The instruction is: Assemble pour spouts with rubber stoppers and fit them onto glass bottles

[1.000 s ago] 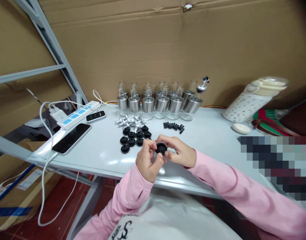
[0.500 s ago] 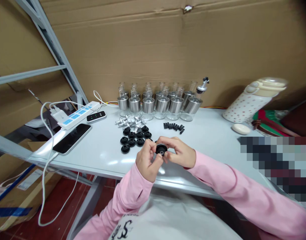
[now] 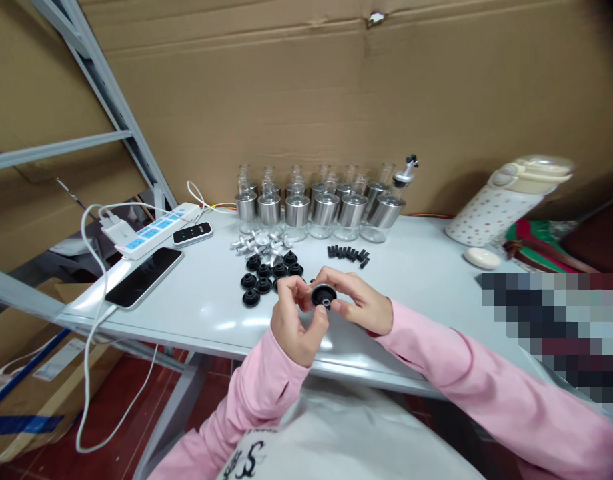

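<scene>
The right hand (image 3: 359,300) pinches the black stopper (image 3: 324,295) by its right edge between thumb and forefinger; the left hand (image 3: 295,323) has its left edge, thumb tip at the lower rim. Neither hand is nearer: the stopper sits between both sets of fingertips, hollow face and short axis tilted up toward the wearer. Left of the stopper and beyond lie similar black pieces (image 3: 264,285), then silver spouts (image 3: 256,243); beyond it, slightly right, small black tubes (image 3: 341,252); farthest, glass bottles (image 3: 326,209).
</scene>
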Available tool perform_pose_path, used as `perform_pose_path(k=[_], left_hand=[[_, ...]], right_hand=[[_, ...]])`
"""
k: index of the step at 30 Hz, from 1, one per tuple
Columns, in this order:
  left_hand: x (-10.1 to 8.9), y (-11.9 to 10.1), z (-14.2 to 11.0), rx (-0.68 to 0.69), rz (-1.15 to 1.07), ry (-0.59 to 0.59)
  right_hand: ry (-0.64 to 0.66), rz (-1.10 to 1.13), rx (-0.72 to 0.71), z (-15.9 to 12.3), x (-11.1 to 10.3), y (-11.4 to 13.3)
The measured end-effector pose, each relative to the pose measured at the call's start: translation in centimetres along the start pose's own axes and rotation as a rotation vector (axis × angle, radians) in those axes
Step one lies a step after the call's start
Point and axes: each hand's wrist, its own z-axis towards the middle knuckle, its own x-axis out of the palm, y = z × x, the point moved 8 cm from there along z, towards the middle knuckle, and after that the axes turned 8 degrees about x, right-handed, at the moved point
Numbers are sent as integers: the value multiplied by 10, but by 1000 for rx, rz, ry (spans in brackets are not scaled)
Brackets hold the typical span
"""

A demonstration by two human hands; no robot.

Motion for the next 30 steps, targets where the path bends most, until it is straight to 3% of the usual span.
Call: perform_pose_path(k=[11,30], left_hand=[[1,-5,2,53,86,36],[3,7,-2,0,22,68]], right_hand=[[-6,-61,-25,0,-1,7],[-48,-103,32,0,-1,4]])
